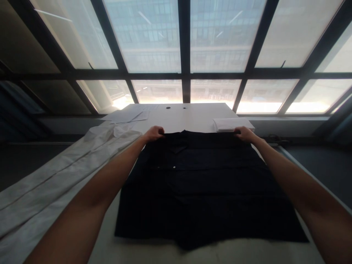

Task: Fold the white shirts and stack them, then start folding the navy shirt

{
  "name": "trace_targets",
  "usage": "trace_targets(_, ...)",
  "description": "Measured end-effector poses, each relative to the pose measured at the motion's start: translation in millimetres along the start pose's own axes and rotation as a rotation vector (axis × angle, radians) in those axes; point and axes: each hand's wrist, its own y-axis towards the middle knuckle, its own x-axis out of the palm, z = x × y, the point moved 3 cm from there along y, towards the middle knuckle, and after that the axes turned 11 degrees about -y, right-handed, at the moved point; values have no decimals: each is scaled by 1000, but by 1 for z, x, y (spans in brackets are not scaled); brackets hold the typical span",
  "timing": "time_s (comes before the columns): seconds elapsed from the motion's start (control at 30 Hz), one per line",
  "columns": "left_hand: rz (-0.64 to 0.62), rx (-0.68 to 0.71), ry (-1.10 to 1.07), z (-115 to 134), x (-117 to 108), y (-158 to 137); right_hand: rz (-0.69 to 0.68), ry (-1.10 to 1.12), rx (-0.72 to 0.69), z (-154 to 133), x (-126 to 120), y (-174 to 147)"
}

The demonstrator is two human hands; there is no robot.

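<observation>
A dark, nearly black garment point(203, 183) is spread wide in front of me, narrower at its far edge and broader toward me. Its exact kind is hard to make out. A small pale button-like dot point(174, 167) shows on its left half. At the far left corner, my left hand point(154, 134) pinches the edge with fingers closed. My right hand point(244, 134) grips the far right corner the same way. Between the hands, the far edge runs nearly straight, with a small peak. The near edge dips at its middle.
White fabric point(68, 172) lies in long folds along the left. Paper sheets point(126, 114) rest at the back left of the white table point(203, 112). A folded white stack point(232, 124) sits behind my right hand. Large framed windows point(154, 36) rise beyond the table.
</observation>
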Motion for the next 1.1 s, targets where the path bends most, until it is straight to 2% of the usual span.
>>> trace_targets(0.17,168,109,117,13,-8,-26,110,29,7,-1,-23,-16)
trace_targets(0.4,222,185,236,35,0,-85,213,121,-50,1,-41,-63)
trace_targets(0.57,130,284,371,42,19,-122,220,135,-106,0,-31,-102)
trace_targets(0.77,-28,311,533,39,42,-151,164,77,-185,-4,-11,-139)
trace_targets(1.0,-68,240,533,36,42,-159,71,9,-240,-10,-7,-160)
trace_targets(1.1,-103,214,507,41,39,-159,28,33,-209,-12,-12,-161)
